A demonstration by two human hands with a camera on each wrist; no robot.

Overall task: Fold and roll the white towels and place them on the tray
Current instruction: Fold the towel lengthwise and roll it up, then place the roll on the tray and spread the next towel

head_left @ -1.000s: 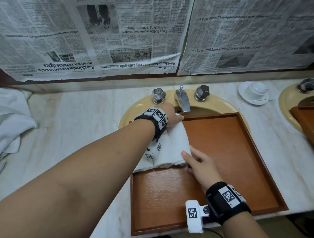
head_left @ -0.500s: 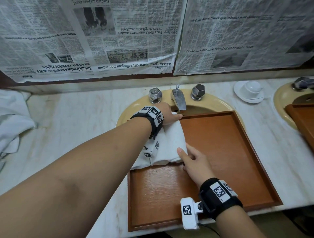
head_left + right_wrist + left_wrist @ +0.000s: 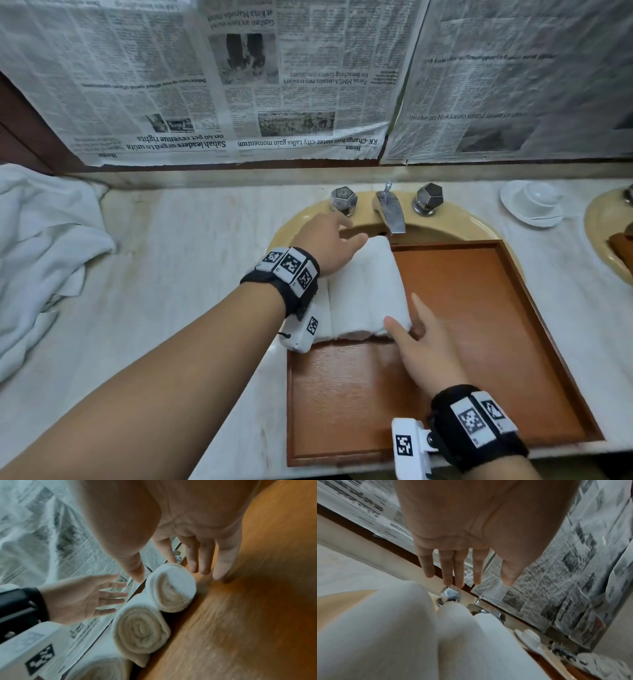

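Three rolled towels (image 3: pixel 359 291) lie side by side at the tray's (image 3: pixel 479 325) left end. Both hands, left hand (image 3: pixel 329 243) and right hand (image 3: pixel 424 346), hover with fingers spread, holding nothing. A stray nudge could unroll the outermost one.

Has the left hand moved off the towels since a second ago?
Yes. The left hand has lifted off the rolled towels and gone back toward the left tap knob, fingers straight.

Dim, soft light; blurred wrist views
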